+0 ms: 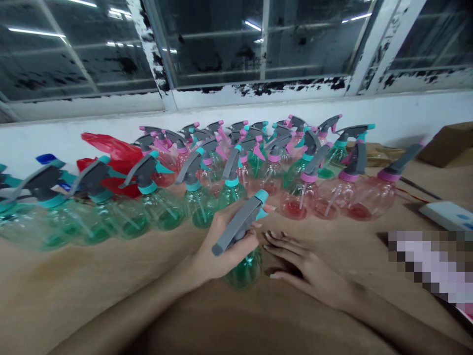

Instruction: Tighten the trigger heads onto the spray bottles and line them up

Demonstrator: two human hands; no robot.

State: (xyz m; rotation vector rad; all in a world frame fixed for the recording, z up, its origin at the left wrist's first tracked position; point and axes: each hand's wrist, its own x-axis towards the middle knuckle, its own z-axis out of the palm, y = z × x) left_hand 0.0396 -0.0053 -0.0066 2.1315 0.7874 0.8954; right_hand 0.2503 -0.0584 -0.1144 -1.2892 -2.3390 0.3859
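My left hand is wrapped round the neck of a green spray bottle with a grey and teal trigger head. The bottle stands on the brown table in front of me. To its right, my right hand rests low over the tabletop with its fingers stretched out towards the bottle, holding nothing. Just beyond stand more bottles: a green spray bottle with a teal collar and a pink spray bottle with a pink collar are among the nearest.
Several green and pink spray bottles form rows along the back. Red plastic bags lie behind the left row. At right are a cardboard box, a white device and a cable. A window rises above the white wall.
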